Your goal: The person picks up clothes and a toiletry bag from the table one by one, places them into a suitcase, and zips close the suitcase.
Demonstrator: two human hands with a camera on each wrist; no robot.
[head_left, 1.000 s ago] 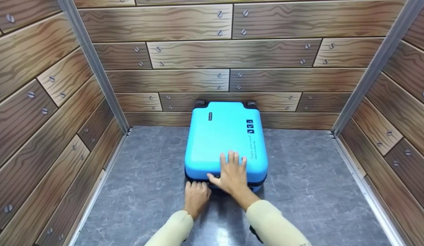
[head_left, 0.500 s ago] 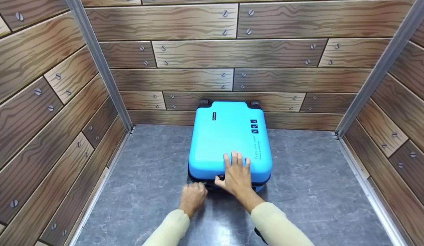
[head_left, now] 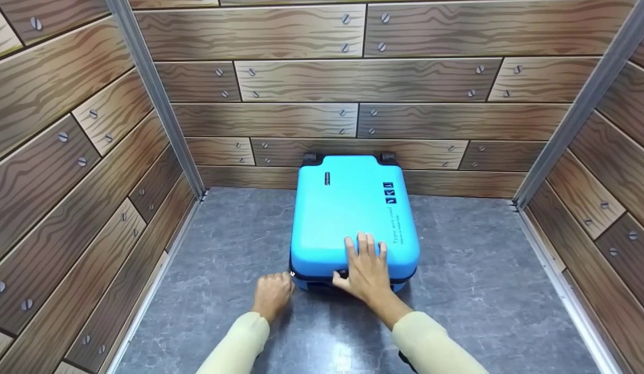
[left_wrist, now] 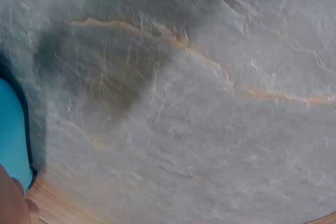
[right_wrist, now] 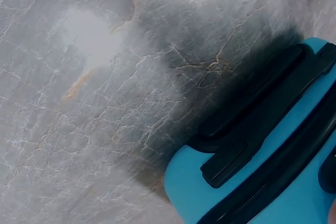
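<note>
A bright blue hard-shell suitcase [head_left: 348, 208] lies flat on the floor, its wheels toward the back wall. My right hand [head_left: 367, 272] rests on the near edge of its lid, fingers spread and thumb out to the left. By the near left corner, my left hand [head_left: 272, 293] has its fingers curled and pinches a small shiny zipper pull [head_left: 292, 274], mostly hidden by the fingers. The right wrist view shows the black zipper band [right_wrist: 262, 187] along the side and a black handle [right_wrist: 249, 140]. In the left wrist view, only some fingers [left_wrist: 13, 203] appear beside the blue shell.
Grey marbled floor [head_left: 223, 234] surrounds the suitcase. Wood-plank-patterned walls [head_left: 301, 83] stand at the back, left and right, with metal strips [head_left: 156, 98] at the corners. The suitcase's black wheels [head_left: 388, 158] are close to the back wall.
My left hand has moved left along the suitcase's near edge to its corner, drawing the zipper pull along. My right hand stays on the lid; the view has shifted slightly.
</note>
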